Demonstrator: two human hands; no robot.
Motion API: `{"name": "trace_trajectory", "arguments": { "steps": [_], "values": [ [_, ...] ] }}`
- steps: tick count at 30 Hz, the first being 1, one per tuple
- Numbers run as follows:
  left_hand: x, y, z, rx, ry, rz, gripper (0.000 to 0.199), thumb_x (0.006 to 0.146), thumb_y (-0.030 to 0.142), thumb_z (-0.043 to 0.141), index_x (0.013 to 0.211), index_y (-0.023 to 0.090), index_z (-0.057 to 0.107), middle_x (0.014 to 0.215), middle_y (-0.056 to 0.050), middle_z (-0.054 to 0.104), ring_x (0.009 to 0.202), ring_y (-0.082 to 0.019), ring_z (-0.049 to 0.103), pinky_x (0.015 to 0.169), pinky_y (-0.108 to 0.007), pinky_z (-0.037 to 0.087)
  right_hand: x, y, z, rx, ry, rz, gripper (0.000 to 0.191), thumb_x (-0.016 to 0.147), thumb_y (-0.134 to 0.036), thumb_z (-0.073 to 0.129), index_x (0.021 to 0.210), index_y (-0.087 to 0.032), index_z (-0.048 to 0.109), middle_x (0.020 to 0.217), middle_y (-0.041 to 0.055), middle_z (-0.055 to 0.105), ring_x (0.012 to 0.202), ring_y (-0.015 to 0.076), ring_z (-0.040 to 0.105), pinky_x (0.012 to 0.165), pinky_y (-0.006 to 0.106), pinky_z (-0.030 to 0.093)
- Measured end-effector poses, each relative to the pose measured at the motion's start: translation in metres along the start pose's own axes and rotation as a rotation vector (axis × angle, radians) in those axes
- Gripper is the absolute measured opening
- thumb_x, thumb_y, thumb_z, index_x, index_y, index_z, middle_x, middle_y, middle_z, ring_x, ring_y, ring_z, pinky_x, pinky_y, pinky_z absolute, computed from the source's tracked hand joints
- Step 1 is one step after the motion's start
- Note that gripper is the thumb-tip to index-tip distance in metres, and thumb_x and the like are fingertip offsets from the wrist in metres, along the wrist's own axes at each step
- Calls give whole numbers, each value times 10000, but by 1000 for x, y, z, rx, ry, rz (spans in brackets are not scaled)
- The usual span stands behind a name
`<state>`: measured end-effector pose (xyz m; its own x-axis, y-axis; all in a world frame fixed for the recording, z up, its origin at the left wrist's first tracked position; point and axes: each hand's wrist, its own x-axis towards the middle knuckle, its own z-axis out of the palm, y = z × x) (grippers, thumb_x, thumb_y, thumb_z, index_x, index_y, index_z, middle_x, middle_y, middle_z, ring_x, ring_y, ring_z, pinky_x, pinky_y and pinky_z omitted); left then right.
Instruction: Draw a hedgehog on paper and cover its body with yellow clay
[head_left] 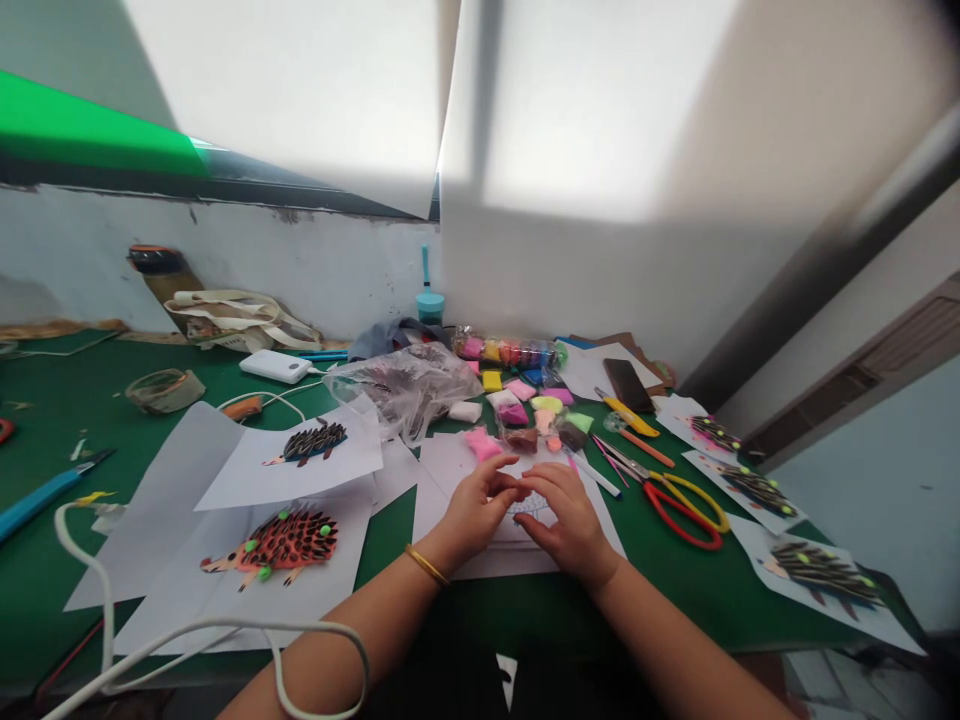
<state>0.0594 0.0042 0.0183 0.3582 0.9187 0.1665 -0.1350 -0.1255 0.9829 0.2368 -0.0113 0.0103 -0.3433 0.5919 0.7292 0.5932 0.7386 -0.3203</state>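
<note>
My left hand (480, 505), with a yellow bangle at its wrist, is above a white sheet of paper (442, 520). Its thumb and fingers are pinched together; whatever may be between them is too small to make out. Facing it, my right hand (566, 515) has curved fingers whose tips meet those of the left, while its thumb stands apart below. Partly hidden behind both hands is a blue line drawing (531, 503) on the paper. Just beyond the fingers lies a pink packet of modelling clay (482, 443).
Several colourful clay packets (513, 413) lie behind the paper. Red-and-yellow scissors (679, 510), a yellow cutter (630, 415) and a phone (628, 385) are right. Hedgehog pictures (289, 545) lie on both sides. A white cable (225, 625) loops at front left; a blue cutter (45, 500) lies beyond.
</note>
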Motion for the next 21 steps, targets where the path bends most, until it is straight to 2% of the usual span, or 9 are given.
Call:
{"name": "trace_trajectory", "arguments": {
  "steps": [6, 13, 19, 21],
  "values": [
    [0, 2, -2, 171, 38, 34, 528, 730, 200, 730, 1225, 194, 547, 760, 17, 629, 738, -155, 615, 729, -297, 484, 1, -2, 0, 12, 27, -1, 320, 854, -265, 650, 1167, -248, 581, 1103, 95, 642, 1062, 274, 588, 929, 499, 482],
    [1, -2, -2, 27, 14, 39, 414, 859, 256, 599, 1255, 180, 507, 905, -48, 690, 903, -199, 666, 848, -358, 504, 1, -2, -1, 14, -6, -1, 358, 851, -306, 670, 1187, -235, 568, 1120, 103, 624, 1080, 281, 566, 943, 504, 473],
    [-1, 6, -1, 177, 45, 9, 542, 751, 233, 718, 1257, 192, 527, 788, 2, 646, 789, -172, 631, 783, -324, 505, 1, -2, 1, 12, 20, -11, 347, 851, -263, 656, 1186, -243, 567, 1114, 96, 633, 1074, 272, 580, 936, 499, 483],
    [-1, 6, -2, 185, 50, 13, 540, 754, 258, 723, 1253, 191, 529, 777, 5, 637, 785, -171, 628, 787, -327, 504, 0, -1, 1, 12, 17, -10, 348, 847, -267, 658, 1184, -243, 570, 1115, 96, 635, 1072, 273, 582, 935, 499, 485]
  ]
}}
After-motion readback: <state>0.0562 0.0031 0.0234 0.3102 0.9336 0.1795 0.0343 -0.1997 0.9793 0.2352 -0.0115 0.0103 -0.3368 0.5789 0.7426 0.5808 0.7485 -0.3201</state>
